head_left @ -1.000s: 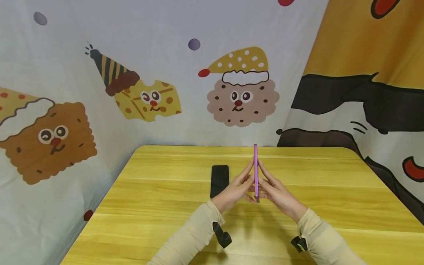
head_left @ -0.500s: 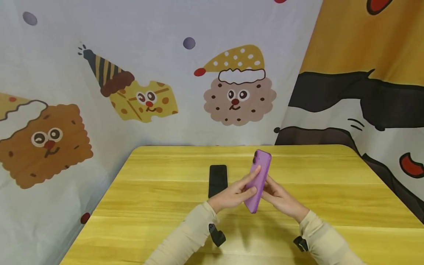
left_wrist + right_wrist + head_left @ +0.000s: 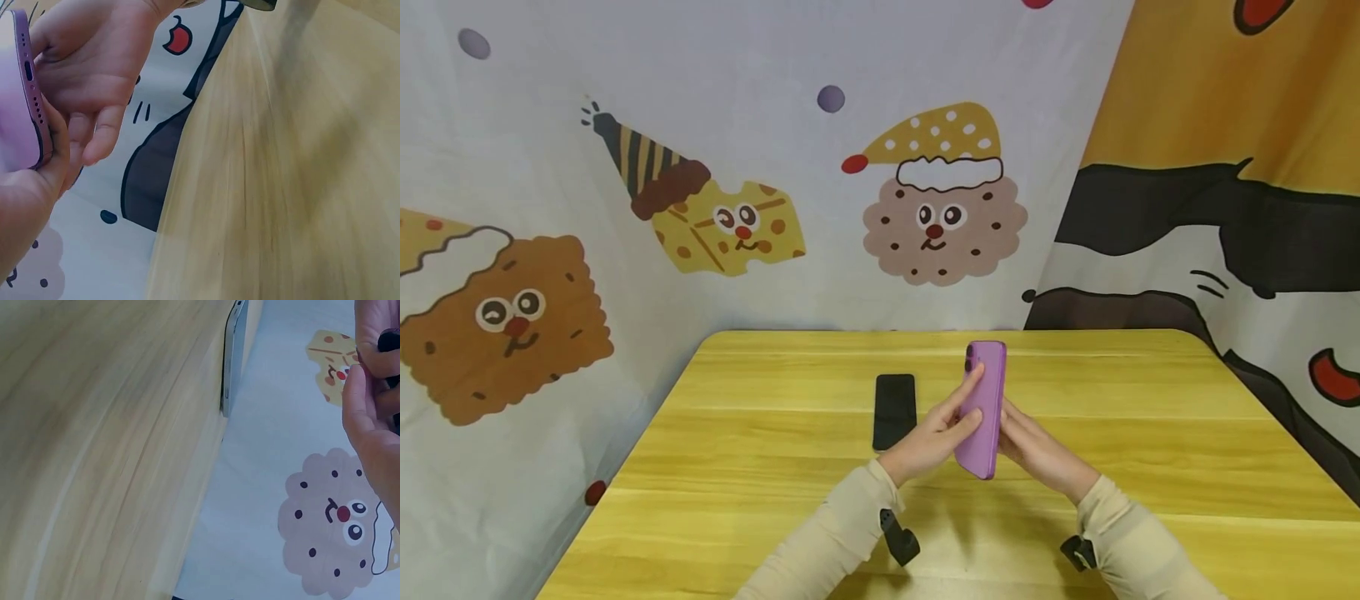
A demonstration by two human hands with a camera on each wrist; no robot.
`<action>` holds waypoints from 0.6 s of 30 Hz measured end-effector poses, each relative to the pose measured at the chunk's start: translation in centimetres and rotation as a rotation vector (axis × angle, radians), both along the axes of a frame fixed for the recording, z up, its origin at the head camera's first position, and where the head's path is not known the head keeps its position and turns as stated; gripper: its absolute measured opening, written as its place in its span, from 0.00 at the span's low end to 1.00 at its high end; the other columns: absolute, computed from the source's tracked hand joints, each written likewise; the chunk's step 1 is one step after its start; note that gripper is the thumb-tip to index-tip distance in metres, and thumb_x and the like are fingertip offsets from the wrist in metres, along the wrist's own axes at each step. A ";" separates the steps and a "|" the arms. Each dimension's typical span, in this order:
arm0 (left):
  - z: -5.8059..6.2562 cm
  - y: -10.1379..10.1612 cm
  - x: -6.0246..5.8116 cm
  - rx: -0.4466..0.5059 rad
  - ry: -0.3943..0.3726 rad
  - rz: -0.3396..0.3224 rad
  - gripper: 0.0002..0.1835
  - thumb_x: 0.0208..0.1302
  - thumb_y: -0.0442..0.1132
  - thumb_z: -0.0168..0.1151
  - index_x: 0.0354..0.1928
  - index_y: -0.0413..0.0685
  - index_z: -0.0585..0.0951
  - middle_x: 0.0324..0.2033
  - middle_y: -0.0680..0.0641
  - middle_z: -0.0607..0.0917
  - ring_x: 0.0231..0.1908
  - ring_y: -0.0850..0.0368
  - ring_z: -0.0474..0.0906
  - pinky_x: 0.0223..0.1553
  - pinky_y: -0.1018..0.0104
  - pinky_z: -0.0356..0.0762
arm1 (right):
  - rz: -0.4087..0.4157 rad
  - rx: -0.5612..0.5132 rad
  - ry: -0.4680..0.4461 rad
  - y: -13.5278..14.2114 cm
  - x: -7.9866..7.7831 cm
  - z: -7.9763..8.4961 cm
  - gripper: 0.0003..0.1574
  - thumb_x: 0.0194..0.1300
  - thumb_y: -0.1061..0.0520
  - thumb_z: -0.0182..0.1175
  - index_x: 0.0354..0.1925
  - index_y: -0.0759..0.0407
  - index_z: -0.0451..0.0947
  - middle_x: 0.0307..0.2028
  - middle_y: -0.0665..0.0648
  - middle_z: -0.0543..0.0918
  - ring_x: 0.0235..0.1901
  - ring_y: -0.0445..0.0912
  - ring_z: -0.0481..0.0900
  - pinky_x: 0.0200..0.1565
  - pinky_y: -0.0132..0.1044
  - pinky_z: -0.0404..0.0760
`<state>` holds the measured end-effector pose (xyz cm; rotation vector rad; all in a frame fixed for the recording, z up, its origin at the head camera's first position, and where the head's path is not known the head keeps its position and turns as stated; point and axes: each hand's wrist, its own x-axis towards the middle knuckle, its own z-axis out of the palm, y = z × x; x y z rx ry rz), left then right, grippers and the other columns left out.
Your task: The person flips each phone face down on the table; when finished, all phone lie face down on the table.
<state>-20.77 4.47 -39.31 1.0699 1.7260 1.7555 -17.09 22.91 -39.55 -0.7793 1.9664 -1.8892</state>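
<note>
A purple smartphone [image 3: 981,450] stands nearly upright above the table in the head view, its camera end up and its back turned partly left. My left hand [image 3: 928,442] grips it, thumb and forefinger lying on the back. In the left wrist view a finger of the left hand [image 3: 56,140] curls at the phone's lower edge, beside the charging port. From the other side my right hand [image 3: 1045,458] holds the phone, its fingertips hidden behind it. Left of the hands, a black smartphone [image 3: 895,404] lies flat on the table.
The wooden table [image 3: 775,433] reaches back to a cloth [image 3: 760,75] printed with cartoon biscuits and cheese. Black straps hang at both sleeves [image 3: 842,517]. In the right wrist view the flat phone [image 3: 234,356] shows edge-on near the top.
The purple phone, edge-on a second ago, has turned so its back shows, and has tilted more upright in the last half second. Both hands stay on it. The black phone has not moved.
</note>
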 end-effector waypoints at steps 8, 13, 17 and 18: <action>-1.2 1.1 -0.5 0.082 -0.169 0.159 0.31 0.68 0.46 0.42 0.64 0.83 0.42 0.69 0.53 0.43 0.63 0.48 0.57 0.55 0.52 0.68 | 0.009 -0.063 -0.133 -0.4 -0.1 0.1 0.36 0.70 0.44 0.16 0.67 0.63 0.24 0.61 0.52 0.60 0.54 0.31 0.67 0.54 0.28 0.70; -1.5 1.1 -0.7 0.037 -0.261 0.263 0.36 0.67 0.45 0.43 0.67 0.74 0.35 0.67 0.43 0.53 0.58 0.46 0.66 0.51 0.53 0.72 | -0.110 -0.074 -0.218 -0.3 -0.6 -0.5 0.38 0.71 0.43 0.24 0.68 0.64 0.32 0.48 0.45 0.73 0.47 0.38 0.75 0.47 0.37 0.76; -1.4 0.4 -1.1 0.004 -0.391 0.211 0.31 0.68 0.44 0.42 0.69 0.57 0.43 0.59 0.39 0.67 0.49 0.51 0.74 0.47 0.56 0.76 | -0.258 -0.062 -0.364 0.0 -0.9 -0.5 0.40 0.69 0.40 0.33 0.68 0.62 0.40 0.38 0.49 0.78 0.35 0.43 0.80 0.36 0.41 0.81; -1.3 0.2 -1.3 0.007 -0.423 0.174 0.29 0.68 0.43 0.42 0.68 0.54 0.47 0.56 0.40 0.70 0.46 0.53 0.75 0.45 0.57 0.77 | -0.272 -0.067 -0.392 0.1 -0.9 -0.5 0.40 0.69 0.40 0.34 0.68 0.62 0.40 0.36 0.49 0.79 0.33 0.44 0.80 0.35 0.42 0.81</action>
